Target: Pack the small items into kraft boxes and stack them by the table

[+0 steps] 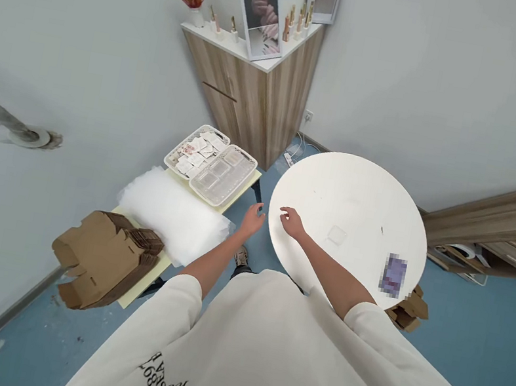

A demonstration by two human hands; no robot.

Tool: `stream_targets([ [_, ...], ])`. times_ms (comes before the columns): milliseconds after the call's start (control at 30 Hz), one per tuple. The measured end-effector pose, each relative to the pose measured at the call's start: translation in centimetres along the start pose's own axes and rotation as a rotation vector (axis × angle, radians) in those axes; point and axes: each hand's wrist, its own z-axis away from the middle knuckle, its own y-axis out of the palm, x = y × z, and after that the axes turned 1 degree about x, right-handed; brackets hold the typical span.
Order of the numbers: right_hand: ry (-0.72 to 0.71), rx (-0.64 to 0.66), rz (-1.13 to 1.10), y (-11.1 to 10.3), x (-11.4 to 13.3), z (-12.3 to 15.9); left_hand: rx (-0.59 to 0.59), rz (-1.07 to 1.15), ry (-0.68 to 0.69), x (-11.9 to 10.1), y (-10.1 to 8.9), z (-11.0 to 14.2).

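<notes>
My left hand (253,220) is held over the gap between the two tables, fingers apart and nothing in them. Across from it, my right hand (291,222) hovers at the left edge of the white round table (333,186); its fingers are bent but apart, and I see nothing held. Nearest to the right hand on the tabletop lies a small clear, flat square plastic piece (337,235). A purple item (393,275), blurred into blocks, lies near the table's right edge. A tiny dark object (382,229) is beyond it.
On the left side table are a white basket (183,166) of small packets, another basket (212,195) with clear boxes, white translucent sheets (169,211) and stacked flat cardboard boxes (102,252). A wooden cabinet (253,106) stands behind. Cardboard (412,310) shows below the round table.
</notes>
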Motion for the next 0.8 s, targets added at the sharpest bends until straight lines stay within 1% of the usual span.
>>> stream_targets([
  [100,-0.042,0.011,0.011,3.5,3.1,-2.9,-0.059,0.013,0.08,1.9,-4.2,-2.0],
  [233,-0.089,0.016,0.014,8.2,7.3,-7.0,-0.167,0.049,0.183,4.5,-10.0,-5.0],
  [300,-0.119,0.022,0.001,10.2,9.2,-8.8,-0.208,0.064,0.2,5.8,-12.8,-6.6],
  [400,-0.155,0.045,-0.01,12.7,11.9,-11.0,-0.265,0.102,0.189,7.6,-16.9,-9.0],
  [500,-0.163,0.077,-0.018,14.7,14.0,-12.7,-0.329,0.134,0.121,9.0,-20.6,-11.2],
  [600,-0.159,0.099,-0.022,16.2,15.5,-14.1,-0.37,0.163,0.022,10.1,-23.4,-13.1],
  [700,-0.156,0.123,-0.021,17.4,16.4,-15.3,-0.408,0.214,-0.085,11.0,-25.6,-15.1],
  [800,-0.156,0.142,-0.014,18.1,16.7,-16.3,-0.45,0.259,-0.176,11.9,-27.1,-17.5],
])
